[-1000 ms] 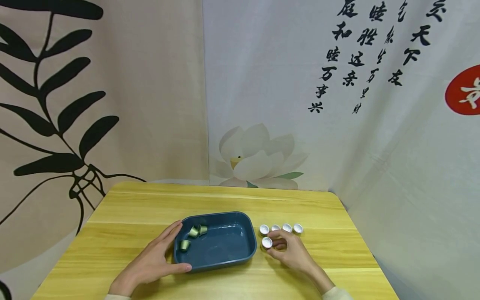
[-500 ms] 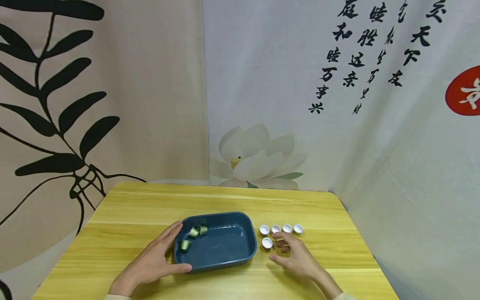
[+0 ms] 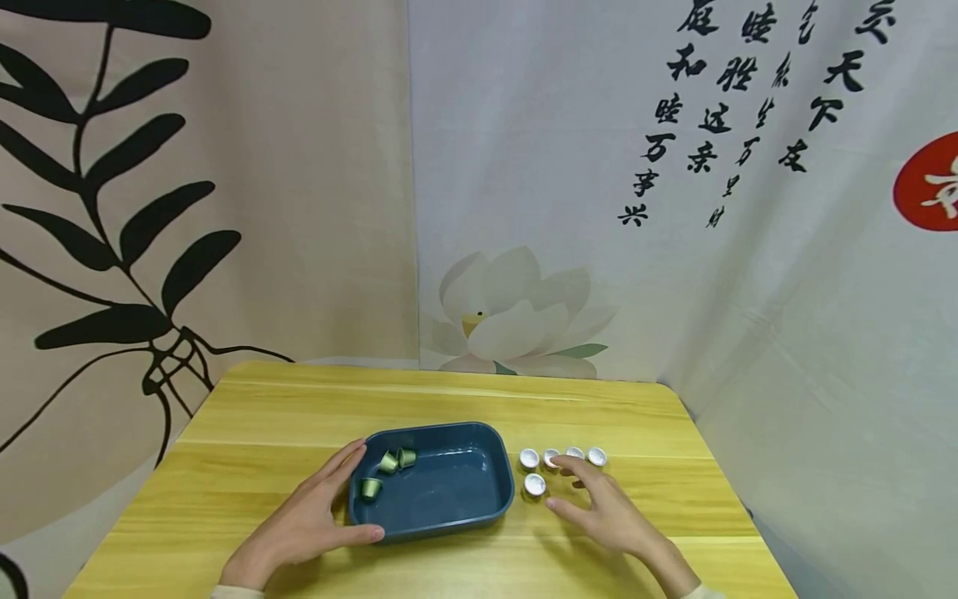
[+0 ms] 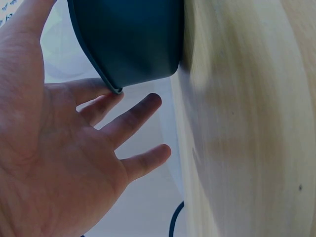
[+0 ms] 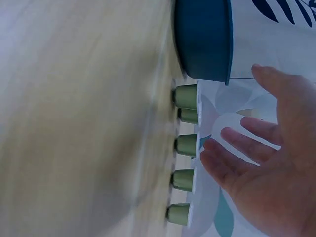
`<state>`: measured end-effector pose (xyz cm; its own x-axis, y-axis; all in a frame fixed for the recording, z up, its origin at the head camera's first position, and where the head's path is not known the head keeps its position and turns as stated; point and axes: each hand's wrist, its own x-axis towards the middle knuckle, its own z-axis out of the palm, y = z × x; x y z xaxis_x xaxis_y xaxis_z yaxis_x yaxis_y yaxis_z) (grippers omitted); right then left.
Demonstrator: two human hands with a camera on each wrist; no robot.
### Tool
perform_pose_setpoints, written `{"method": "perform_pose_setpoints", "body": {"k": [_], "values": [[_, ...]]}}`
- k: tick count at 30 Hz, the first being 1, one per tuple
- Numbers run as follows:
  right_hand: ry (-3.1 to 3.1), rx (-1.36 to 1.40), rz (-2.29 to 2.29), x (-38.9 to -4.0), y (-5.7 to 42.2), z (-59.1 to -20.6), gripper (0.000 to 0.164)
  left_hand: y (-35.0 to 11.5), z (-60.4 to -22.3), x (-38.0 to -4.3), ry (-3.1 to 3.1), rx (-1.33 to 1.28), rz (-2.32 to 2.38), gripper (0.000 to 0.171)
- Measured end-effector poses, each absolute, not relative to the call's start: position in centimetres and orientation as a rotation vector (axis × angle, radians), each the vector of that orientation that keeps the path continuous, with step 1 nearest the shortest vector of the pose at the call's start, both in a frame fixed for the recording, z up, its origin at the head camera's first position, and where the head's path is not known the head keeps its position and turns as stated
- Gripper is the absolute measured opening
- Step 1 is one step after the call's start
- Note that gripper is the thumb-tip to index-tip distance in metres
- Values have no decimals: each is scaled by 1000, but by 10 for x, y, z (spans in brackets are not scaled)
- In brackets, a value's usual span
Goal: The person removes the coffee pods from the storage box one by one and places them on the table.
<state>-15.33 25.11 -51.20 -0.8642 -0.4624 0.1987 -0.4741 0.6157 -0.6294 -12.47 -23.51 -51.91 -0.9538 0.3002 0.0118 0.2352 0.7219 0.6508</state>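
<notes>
A blue rectangular dish (image 3: 456,487) stands on the table, with three green coffee capsules (image 3: 370,488) lying on their sides at its left end. My left hand (image 3: 299,520) spans that end, thumb by the near corner; in the left wrist view its straight fingers (image 4: 101,106) reach the rim. Right of the dish, a single coffee capsule (image 3: 535,485) stands lid up in front of a row of several more capsules (image 3: 596,456). Just right of the single one is my right hand (image 3: 609,512), fingers loosely spread and holding nothing. Its fingertips overlap part of the row in the head view.
The wooden table (image 3: 359,399) reaches back to a printed cloth backdrop (image 3: 524,150) with a plant, a lotus and brush writing. In the right wrist view the capsules (image 5: 183,180) stand in a line beside the dish wall (image 5: 205,39).
My right hand has let go of the single coffee capsule, spread its fingers and drawn back to the right. The capsule stays standing; my left hand keeps its place at the dish.
</notes>
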Motion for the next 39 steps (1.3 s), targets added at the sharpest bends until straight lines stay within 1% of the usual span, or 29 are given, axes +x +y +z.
{"method": "perform_pose_setpoints", "body": {"k": [7,16,21,27,32,39], "values": [[-2801,849,994,-160,248,-502,64,-235,-520,-125,2832,442,1050,133],[-2875,805,966,-166,234,-488,69,-235,-519,-124,2833,447,1045,133],[-2865,875,971,-171,224,-484,67,-234,-519,-124,2832,438,1050,133],[-2849,952,971,-176,213,-481,70,-234,-517,-124,2830,437,1054,133],[-2838,1017,970,-180,201,-476,69,-233,-516,-124,2829,440,1053,132],[-2880,1050,985,-186,182,-470,71,-234,-518,-124,2839,448,1048,132]]}}
